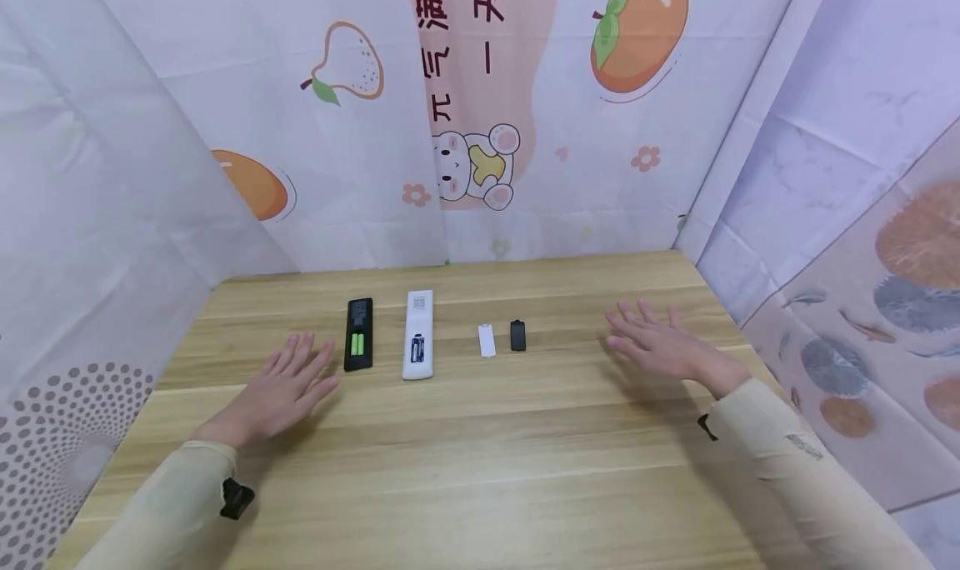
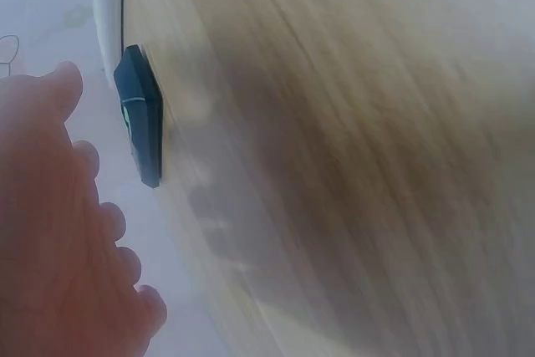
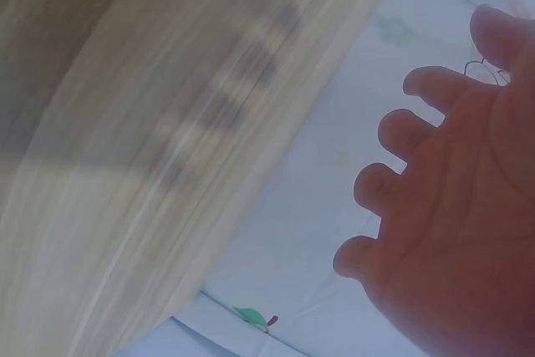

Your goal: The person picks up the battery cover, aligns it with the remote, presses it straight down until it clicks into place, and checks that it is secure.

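My left hand (image 1: 273,395) hovers palm down over the table's left side with its fingers spread, holding nothing. Just beyond its fingertips lies a black remote control (image 1: 359,316), its battery bay uncovered and two green batteries (image 1: 357,345) inside. Right of that is a white remote control (image 1: 418,324), also uncovered, with dark blue batteries (image 1: 417,349) in its bay. A white battery cover (image 1: 487,341) and a black battery cover (image 1: 517,336) lie side by side further right. Over the right side my right hand (image 1: 667,349) is held with fingers extended, apart from every object.
The wooden table (image 1: 480,470) reaches back to a white curtain (image 1: 360,178) printed with fruit and a cartoon animal. Patterned cloth (image 1: 847,303) hangs along the right side, and more cloth (image 1: 90,303) along the left. Dark straps (image 1: 237,498) show at the wrists.
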`<state>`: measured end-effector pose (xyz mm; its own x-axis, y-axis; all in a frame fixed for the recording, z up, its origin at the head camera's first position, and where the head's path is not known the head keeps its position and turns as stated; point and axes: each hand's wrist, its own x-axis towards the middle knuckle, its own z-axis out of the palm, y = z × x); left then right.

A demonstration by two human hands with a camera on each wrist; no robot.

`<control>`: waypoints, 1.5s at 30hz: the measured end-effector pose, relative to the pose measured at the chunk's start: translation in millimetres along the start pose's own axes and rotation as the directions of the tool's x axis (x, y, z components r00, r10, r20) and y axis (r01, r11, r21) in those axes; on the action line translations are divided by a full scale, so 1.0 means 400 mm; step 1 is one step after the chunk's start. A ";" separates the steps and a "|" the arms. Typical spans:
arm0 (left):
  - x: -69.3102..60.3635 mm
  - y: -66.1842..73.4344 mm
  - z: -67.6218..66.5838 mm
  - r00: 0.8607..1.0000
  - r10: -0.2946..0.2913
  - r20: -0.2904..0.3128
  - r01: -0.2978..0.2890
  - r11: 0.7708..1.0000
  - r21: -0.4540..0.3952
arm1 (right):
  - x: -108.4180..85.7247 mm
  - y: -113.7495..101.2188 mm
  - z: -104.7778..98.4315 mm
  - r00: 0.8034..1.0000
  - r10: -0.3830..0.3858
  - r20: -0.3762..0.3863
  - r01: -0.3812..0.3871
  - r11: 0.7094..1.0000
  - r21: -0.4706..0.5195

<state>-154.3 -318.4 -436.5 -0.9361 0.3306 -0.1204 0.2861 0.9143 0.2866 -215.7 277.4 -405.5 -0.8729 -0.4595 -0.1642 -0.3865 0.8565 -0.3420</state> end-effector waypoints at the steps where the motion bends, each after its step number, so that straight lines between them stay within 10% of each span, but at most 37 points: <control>1: 0.004 0.002 -0.001 1.000 -0.001 0.001 0.001 1.000 -0.002 | 0.003 0.000 0.000 1.000 -0.004 0.000 0.004 1.000 0.002; 45: 0.164 0.032 -0.010 0.988 -0.066 0.137 0.079 0.993 -0.091 | 0.139 -0.074 0.048 0.994 -0.090 0.055 0.088 0.996 0.029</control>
<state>-212.7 -285.9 -436.8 -0.9160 0.2981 -0.2684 0.1911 0.9126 0.3614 -247.1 221.9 -422.3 -0.8169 -0.5468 -0.1836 -0.4532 0.8053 -0.3822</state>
